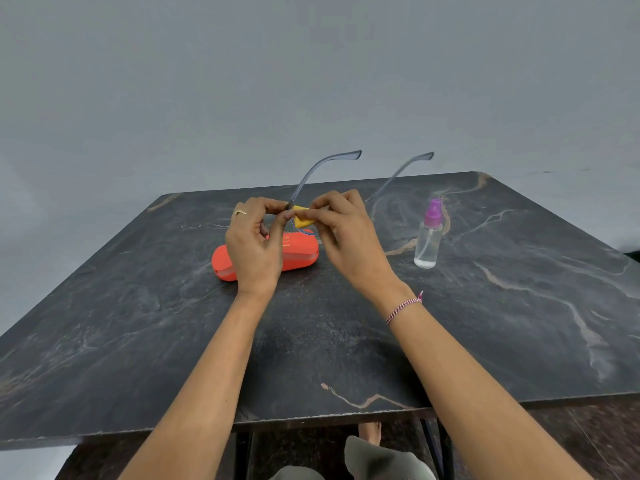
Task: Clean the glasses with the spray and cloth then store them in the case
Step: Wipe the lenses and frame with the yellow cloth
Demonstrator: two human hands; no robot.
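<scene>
Expect the glasses [341, 156] to be light and fragile. Your left hand [254, 244] fingers pinch the frame near the hinge; your right hand [346, 233] fingers pinch the soft cloth [303, 219] on the lens.

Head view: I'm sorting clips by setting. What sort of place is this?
Probably a plain indoor room, home or recording spot, unclear which: a dark marble-patterned table before a bare grey wall, with an orange glasses case and a purple-capped spray bottle on it.

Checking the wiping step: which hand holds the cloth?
The right hand, with the bracelet, pinches the cloth; the left hand grips the glasses.
</scene>
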